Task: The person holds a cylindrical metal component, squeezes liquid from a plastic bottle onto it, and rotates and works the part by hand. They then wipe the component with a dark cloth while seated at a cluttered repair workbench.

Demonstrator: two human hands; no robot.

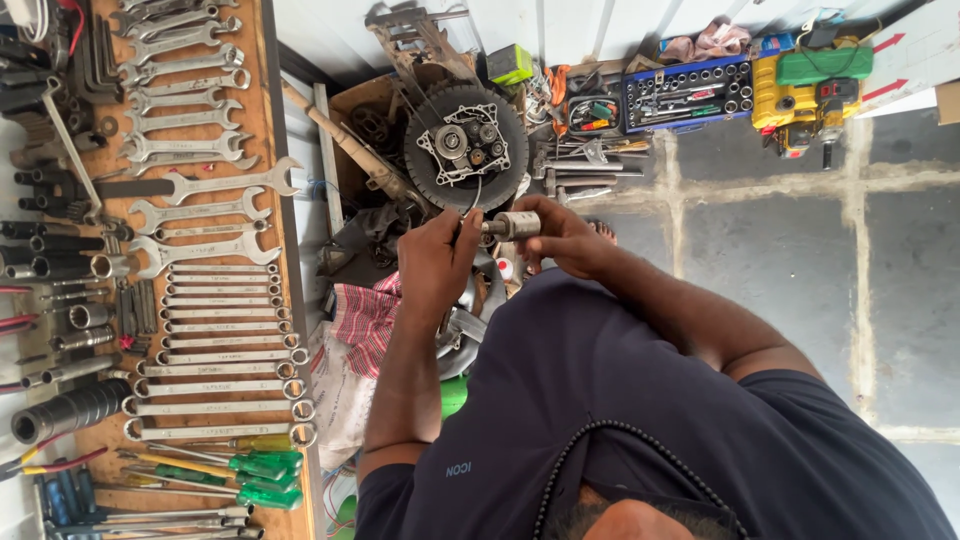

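Left of the left hand (437,262) hangs a board of wrenches (205,240). That hand is curled around something hidden. The right hand (560,235) pinches a metal cylindrical tool (513,225) between both hands, just below the round engine part (466,146). The step looks like fitting the tool — next calls for steady alignment.

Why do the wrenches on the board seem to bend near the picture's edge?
Head view: a wide lens curves the wrench board at the left edge; the light is even daylight with soft shadows; left hand and right hand on the metal cylinder look sharp.
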